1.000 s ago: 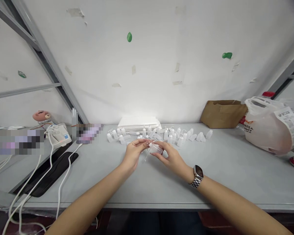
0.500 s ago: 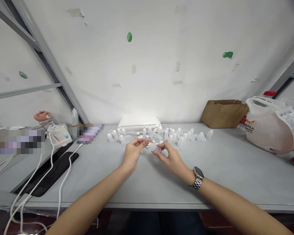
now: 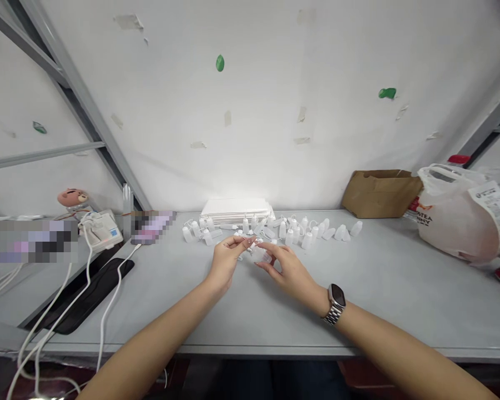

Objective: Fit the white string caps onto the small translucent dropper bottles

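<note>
Above the grey bench (image 3: 379, 289), both hands pinch one small bottle (image 3: 259, 254): left hand (image 3: 225, 260) at nine o'clock, right hand (image 3: 289, 270) at three, fingers closed on it.

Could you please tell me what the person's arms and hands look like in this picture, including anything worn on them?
Both forearms are bare, with no sleeves in view. The left hand wears nothing. The right hand is bare too, but on its wrist sits a watch with a dark rounded-square face and a silvery metal link band.
</note>
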{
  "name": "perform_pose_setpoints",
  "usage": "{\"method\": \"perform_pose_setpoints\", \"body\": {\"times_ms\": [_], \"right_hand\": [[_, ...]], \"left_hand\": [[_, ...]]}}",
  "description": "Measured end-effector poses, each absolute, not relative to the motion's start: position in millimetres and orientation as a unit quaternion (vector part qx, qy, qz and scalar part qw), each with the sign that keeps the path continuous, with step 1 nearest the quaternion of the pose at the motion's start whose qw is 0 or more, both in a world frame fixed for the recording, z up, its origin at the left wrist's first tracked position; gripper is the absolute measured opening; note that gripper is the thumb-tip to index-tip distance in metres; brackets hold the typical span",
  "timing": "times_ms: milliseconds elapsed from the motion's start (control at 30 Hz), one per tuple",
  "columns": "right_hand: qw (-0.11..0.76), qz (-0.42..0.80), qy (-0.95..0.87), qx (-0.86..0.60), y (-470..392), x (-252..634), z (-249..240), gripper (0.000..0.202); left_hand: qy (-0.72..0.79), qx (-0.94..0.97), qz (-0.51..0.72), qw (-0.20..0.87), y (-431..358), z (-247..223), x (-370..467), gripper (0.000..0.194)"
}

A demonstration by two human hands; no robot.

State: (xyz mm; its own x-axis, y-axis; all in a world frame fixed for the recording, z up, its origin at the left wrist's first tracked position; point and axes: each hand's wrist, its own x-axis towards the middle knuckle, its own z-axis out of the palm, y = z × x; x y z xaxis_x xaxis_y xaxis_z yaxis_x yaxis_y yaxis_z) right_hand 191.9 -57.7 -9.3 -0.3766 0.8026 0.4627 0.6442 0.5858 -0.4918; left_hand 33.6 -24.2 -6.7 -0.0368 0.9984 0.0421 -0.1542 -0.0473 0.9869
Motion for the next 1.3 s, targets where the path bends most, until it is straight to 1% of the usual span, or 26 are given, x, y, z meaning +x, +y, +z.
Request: {"method": "perform_pose_setpoints", "body": {"times_ms": [200,367,567,1000,1200,1300], "right_hand": [[0.327,0.143,-0.822,-0.444,-58.0,192.5,-6.7,0.037],[0.304,0.193,-0.82,-0.445,-56.0,195.7,-7.6,0.039],[0.304,0.254,-0.806,-0.439,-51.8,198.6,-14.9,0.04],[0.313,0.302,-0.803,-0.407,-49.1,198.9,-13.5,0.034],[0.296,0.327,-0.806,-0.394,-50.7,198.1,-13.6,0.036],[0.291,0.317,-0.812,-0.394,-51.7,197.4,-14.0,0.037]], "left_hand": [[0.448,0.47,0.55,0.526,-24.7,-5.5,33.7,0.02],[0.452,0.476,0.535,0.531,-26.4,-5.6,33.8,0.023],[0.456,0.486,0.52,0.534,-27.1,-7.2,35.5,0.023],[0.464,0.477,0.511,0.545,-25.4,-10.5,34.9,0.022],[0.466,0.476,0.504,0.551,-25.0,-10.3,34.1,0.021],[0.47,0.478,0.503,0.546,-24.7,-10.7,34.2,0.021]]}}
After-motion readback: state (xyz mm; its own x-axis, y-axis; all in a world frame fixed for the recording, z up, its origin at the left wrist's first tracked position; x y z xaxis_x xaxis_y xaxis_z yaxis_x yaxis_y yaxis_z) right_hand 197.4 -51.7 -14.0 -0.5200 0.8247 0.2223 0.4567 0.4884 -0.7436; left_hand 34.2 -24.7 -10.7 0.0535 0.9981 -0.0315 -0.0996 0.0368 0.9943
